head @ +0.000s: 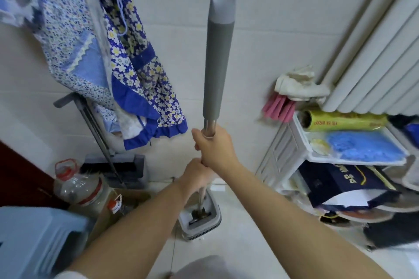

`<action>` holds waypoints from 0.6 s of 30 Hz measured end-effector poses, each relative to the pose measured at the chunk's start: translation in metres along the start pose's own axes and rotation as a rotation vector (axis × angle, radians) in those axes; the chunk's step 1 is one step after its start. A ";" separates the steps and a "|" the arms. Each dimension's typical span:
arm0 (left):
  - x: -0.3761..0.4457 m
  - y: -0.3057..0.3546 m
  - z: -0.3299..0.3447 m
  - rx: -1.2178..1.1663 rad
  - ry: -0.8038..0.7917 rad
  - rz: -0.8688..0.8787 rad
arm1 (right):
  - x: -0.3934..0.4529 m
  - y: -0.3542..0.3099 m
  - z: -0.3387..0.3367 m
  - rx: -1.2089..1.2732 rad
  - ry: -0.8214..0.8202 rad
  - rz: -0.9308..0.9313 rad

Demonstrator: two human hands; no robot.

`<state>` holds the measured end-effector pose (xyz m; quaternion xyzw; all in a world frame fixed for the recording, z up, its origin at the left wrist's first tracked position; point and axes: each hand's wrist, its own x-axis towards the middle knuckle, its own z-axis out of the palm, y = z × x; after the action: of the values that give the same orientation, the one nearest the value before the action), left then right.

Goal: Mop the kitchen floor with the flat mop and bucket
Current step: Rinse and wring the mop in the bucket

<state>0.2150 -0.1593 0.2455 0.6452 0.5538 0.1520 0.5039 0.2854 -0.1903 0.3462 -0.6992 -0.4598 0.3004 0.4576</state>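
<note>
Grey mop [216, 70] stands upright in the bucket [200, 222] straight below, right hand [215, 149] gripping the pole just above the left hand [196, 175], also gripping.

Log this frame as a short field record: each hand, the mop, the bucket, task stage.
right hand: grips the metal mop pole just below the grey sleeve
left hand: grips the pole directly beneath the right hand
flat mop: held upright, lower end down inside the bucket
bucket: on the floor by the wall
stage: mop in bucket, not on the floor
</note>
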 end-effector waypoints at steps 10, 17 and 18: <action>-0.049 0.196 -0.088 -0.390 0.254 0.391 | 0.043 -0.226 -0.089 0.247 0.230 -0.623; -0.069 0.268 -0.142 -0.276 0.388 0.585 | 0.040 -0.240 -0.100 0.367 -0.001 -0.577; -0.069 0.263 -0.142 -0.257 0.327 0.612 | 0.041 -0.231 -0.099 0.306 0.001 -0.555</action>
<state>0.2319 -0.1189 0.5489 0.6798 0.3847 0.4650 0.4168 0.3005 -0.1519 0.5973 -0.4704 -0.5824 0.2295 0.6220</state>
